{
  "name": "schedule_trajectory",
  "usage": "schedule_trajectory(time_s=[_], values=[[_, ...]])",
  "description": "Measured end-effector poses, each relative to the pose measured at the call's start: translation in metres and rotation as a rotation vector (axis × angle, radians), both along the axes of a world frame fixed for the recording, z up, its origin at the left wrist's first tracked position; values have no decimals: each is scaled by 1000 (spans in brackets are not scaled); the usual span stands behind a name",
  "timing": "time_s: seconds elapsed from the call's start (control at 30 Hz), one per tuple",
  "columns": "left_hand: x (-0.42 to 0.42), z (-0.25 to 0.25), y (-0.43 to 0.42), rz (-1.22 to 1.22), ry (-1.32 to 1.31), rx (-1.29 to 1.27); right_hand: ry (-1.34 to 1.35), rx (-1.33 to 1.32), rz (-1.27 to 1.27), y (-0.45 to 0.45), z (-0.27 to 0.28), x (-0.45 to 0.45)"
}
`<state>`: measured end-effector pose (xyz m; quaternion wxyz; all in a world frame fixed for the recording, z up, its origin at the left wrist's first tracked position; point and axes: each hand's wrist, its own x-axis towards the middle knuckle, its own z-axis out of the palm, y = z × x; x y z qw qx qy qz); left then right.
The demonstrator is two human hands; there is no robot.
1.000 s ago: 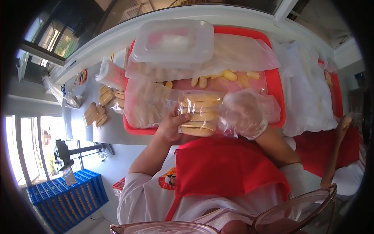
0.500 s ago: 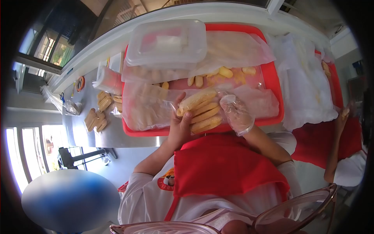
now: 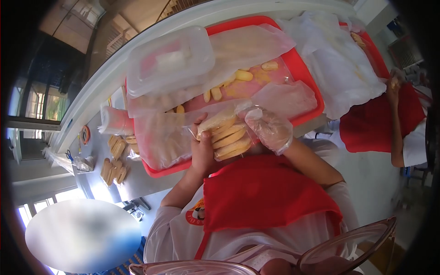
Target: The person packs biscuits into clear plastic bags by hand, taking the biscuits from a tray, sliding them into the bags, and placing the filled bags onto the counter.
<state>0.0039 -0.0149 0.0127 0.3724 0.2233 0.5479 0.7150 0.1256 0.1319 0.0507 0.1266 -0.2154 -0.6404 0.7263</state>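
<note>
Bag (image 3: 224, 133) of biscuits (image 3: 230, 140) is held up over the near edge of the red tray (image 3: 304, 68). Left hand (image 3: 202, 149): grip clamped on the bag's left side. Right hand (image 3: 270, 130), in a clear glove, is at the other end; can't tell if its grip is closed. Clear tub (image 3: 170, 59) sits over the tray's far left part. Packs (image 3: 112, 170), scissors (image 3: 69, 155) and tape (image 3: 85, 134) on the table (image 3: 137, 185), left.

lower-left oval (image 3: 82, 236): blurred | glasses (image 3: 192, 262): cut off | red tray (image 3: 306, 68): partly hidden

Shiny metal table (image 3: 151, 187), glossy red plastic tray (image 3: 300, 68), cloudy translucent plastic box (image 3: 172, 59), matt red cloth apron (image 3: 270, 192)
</note>
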Motion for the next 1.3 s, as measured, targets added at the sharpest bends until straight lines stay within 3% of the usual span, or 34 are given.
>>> schedule_trajectory(time_s=[0.1,0.2,0.3,0.4,0.53,0.6,0.73,0.83,0.97,1.03,1.1,1.13,1.17,1.2,1.23,1.27,1.3], values=[[-10,-9,-3,37,142,17,108,-155,-53,-6,-3,-9],[-20,-19,-3,289,556,13,119,-216,-61,-21,-16,-26],[-30,-24,-19,230,114,-2,122,-80,2,-27,-26,-46],[-34,-1,-35,214,-69,52,231,406,84,-40,-30,-66],[-33,-20,-55,360,149,202,165,66,116,-62,-32,-88],[-32,-14,-66,465,91,183,143,-18,187,-70,-35,-94],[-27,-10,-89,547,-7,74,213,84,323,-84,-44,-105],[-21,-6,-100,517,-85,-9,229,-49,385,-92,-40,-103],[-16,-12,-112,654,58,-76,236,-14,402,-105,-41,-98],[-27,-32,-132,766,-52,-44,239,-65,378,-113,-42,-97],[-45,-25,-154,891,-123,30,306,-648,577,-85,-66,-105],[-58,-9,-169,960,-141,80,319,-645,565,-75,-66,-107],[-82,-26,-195,1021,-81,-13,333,-642,552,-65,-65,-109],[-101,-37,-221,982,-36,70,333,-341,428,-59,-52,-103],[-126,-52,-253,957,-26,-65,330,-42,299,-52,-45,-99],[-147,-60,-276,928,-15,-200,254,2,244,-44,-47,-97],[-159,-50,-281,953,-2,-158,179,46,185,-33,-54,-95]])
